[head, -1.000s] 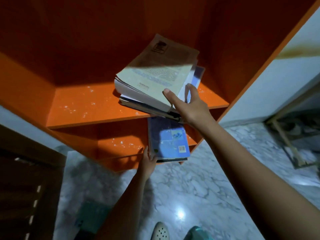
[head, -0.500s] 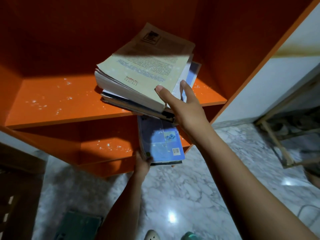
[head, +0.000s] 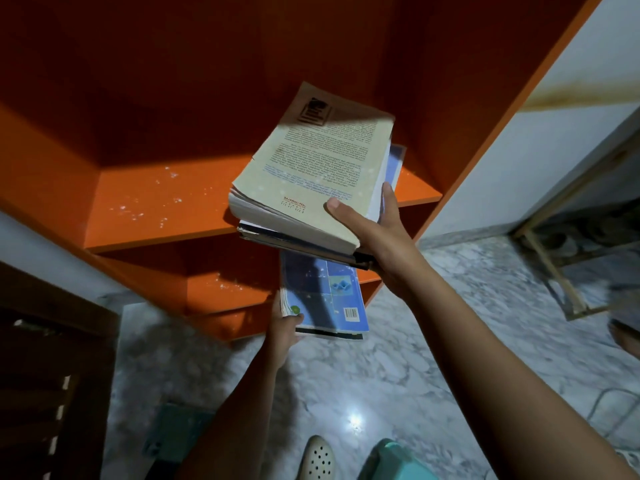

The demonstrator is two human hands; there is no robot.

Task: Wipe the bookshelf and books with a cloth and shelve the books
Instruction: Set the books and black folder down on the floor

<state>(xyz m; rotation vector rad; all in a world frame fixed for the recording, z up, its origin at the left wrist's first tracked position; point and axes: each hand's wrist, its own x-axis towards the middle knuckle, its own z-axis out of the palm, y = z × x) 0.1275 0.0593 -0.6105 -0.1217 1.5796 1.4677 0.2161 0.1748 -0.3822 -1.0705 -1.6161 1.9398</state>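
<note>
The right hand still grips the near corner of the stack of books, thumb on top and fingers round its side. The stack now tips up more steeply than half a second ago, over the right part of the bookshelf's dusty board. Below, the left hand keeps pinching the blue book by its lower left corner.

light: dim room, bright beam from the front | shadow: back of bookshelf dark, top book half lit, dark stripe on blue book | glare: white spot on shiny floor | edges: lines bend, corners blurry
</note>
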